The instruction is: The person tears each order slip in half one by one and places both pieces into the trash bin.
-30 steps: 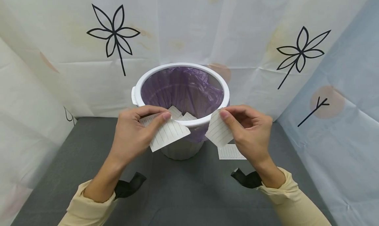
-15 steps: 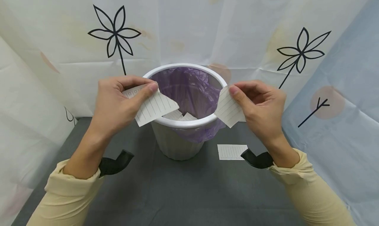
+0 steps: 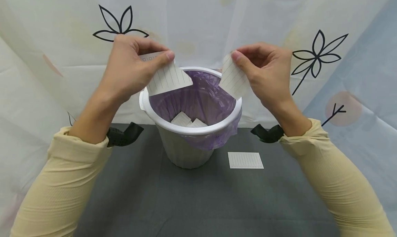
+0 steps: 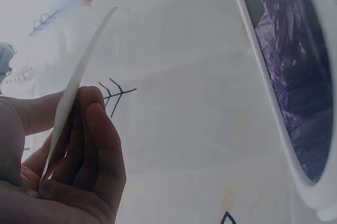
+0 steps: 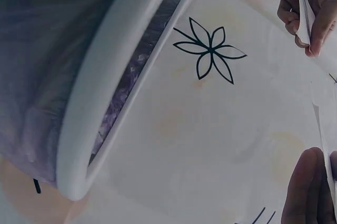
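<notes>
The left hand [image 3: 133,64] shows higher up than it did 0.5 seconds ago. It pinches a white, lined paper piece with a jagged edge [image 3: 169,79], thumb on 1 side and fingers on the other. This piece now shows in front of the back left rim of the round, whitish plastic bin [image 3: 178,147]. The bin has a thin purple plastic bag [image 3: 212,92] in it, and small white paper scraps [image 3: 181,119] lie inside, the same as before. On the right, another white, lined paper piece [image 3: 232,76] has gone up too, pinched by the right hand [image 3: 270,69]. The small white lined card [image 3: 245,160] has not moved from the dark grey table [image 3: 198,199]. A black strap hid its corner 0.5 seconds ago; now all of it shows. I think this means the 2 held pieces are fully apart, but neither is in the bin yet.

The left wrist view shows the left piece edge-on and a bit bent, with the fingers curled behind it. The right wrist view shows the right hand only in part. Just the head view shows the scraps and the card.
</notes>
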### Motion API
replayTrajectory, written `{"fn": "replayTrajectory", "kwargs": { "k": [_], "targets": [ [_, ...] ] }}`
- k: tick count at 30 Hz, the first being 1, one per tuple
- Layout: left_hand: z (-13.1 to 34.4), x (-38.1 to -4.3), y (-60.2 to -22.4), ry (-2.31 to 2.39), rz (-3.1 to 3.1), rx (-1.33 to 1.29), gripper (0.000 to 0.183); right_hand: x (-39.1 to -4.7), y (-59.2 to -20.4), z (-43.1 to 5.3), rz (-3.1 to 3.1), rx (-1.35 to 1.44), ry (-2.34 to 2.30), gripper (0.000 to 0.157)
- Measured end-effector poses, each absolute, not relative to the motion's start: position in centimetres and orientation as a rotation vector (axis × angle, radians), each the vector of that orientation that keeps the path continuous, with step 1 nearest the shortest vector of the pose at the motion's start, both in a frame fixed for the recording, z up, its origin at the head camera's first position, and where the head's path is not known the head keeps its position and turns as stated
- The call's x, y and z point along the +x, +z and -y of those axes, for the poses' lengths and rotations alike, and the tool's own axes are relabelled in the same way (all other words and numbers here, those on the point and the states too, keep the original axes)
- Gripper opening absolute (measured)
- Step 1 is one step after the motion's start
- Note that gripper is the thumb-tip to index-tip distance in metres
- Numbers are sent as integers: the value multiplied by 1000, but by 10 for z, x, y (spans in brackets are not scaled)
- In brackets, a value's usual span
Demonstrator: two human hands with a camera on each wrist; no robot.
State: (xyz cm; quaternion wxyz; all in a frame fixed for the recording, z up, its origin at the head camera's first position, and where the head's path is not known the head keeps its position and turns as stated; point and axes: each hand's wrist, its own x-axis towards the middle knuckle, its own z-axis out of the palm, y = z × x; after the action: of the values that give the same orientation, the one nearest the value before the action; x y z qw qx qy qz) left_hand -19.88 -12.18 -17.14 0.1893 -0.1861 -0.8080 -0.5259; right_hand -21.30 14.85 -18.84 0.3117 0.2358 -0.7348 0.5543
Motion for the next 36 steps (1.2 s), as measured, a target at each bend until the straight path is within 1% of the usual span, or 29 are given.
{"fn": "replayTrajectory", "kwargs": {
  "k": [7,11,14,19,24,29,36],
  "targets": [
    [115,-223,-157,-1694,2306,-403,20,-235,-174,-129,1964,603,1570,4],
    [110,-234,-156,-1792,2300,-355,21,-250,-173,-121,1982,570,1605,2],
    [107,-242,-158,-1857,2289,-349,19,-259,-174,-115,1997,541,1644,1],
    [103,-256,-164,-1921,2304,-343,17,-270,-178,-109,2038,484,1689,4],
    [101,-264,-171,-1932,2339,-317,20,-277,-180,-107,2113,445,1672,12],
    [101,-270,-178,-1899,2378,-310,25,-278,-182,-107,2196,454,1659,13],
    [103,-276,-187,-1893,2368,-342,21,-278,-185,-107,2313,485,1628,20]
  ]
}}
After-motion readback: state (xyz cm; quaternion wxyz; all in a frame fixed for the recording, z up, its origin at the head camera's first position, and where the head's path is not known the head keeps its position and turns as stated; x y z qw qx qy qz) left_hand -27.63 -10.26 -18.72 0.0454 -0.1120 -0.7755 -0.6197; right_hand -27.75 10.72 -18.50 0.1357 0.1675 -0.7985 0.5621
